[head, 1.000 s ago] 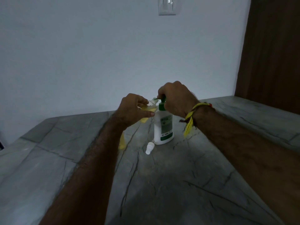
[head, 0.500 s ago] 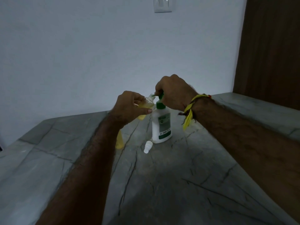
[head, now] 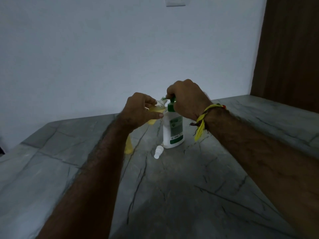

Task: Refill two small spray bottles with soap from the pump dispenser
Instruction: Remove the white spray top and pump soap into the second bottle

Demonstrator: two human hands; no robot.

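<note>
Vs 1 s ago, I see my right hand (head: 187, 99) risen w/ the green pump head of the dispenser (head: 173, 131): stroke resetting, prob. more pumps needed. Left hand (head: 140, 110) grips the small spray bottle (head: 156, 110), part-full, mouth at the nozzle. Cap (head: 158, 152) lies just before dispenser; 2nd bottle (head: 129, 145) to its left.

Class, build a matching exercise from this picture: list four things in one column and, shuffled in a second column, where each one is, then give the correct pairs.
Things
1. small spray bottle
2. pump dispenser
3. white cap
4. second small bottle

Places
A. lying on the counter
B. held tilted in the left hand
C. standing partly hidden behind the left forearm
D. standing under the right hand

Pairs: 1-B, 2-D, 3-A, 4-C
</note>
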